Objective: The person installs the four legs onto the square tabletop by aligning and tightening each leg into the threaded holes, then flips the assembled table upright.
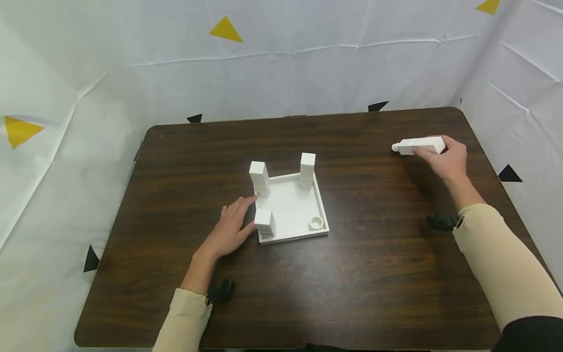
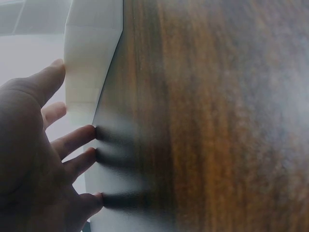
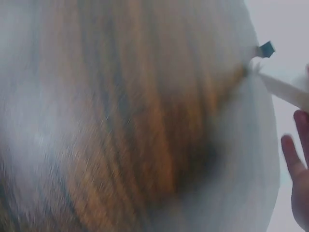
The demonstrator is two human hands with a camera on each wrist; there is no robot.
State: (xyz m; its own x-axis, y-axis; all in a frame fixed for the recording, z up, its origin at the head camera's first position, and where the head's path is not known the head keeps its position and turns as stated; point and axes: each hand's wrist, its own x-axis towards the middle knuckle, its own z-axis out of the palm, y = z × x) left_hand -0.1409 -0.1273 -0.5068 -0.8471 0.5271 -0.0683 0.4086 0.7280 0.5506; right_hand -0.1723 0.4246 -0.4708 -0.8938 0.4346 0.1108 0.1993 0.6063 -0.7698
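A square white tabletop (image 1: 288, 205), rimmed and tray-like, lies on the table with three white square legs (image 1: 307, 168) standing at its corners. Its near right corner has a round white socket (image 1: 315, 223). My left hand (image 1: 230, 227) rests along the left edge, fingers extended, thumb by the near left leg (image 1: 265, 222). Out at the far right, my right hand (image 1: 450, 159) grips a fourth white leg (image 1: 420, 144) by its thick end. The leg is held sideways, its narrow round peg pointing left. In the right wrist view the leg (image 3: 285, 89) shows only partly.
The brown wood-grain table (image 1: 360, 283) has rounded corners. White sheeting (image 1: 286, 88) encloses its back and sides, marked with yellow and black triangles. Dark wrist straps with cameras sit on both arms.
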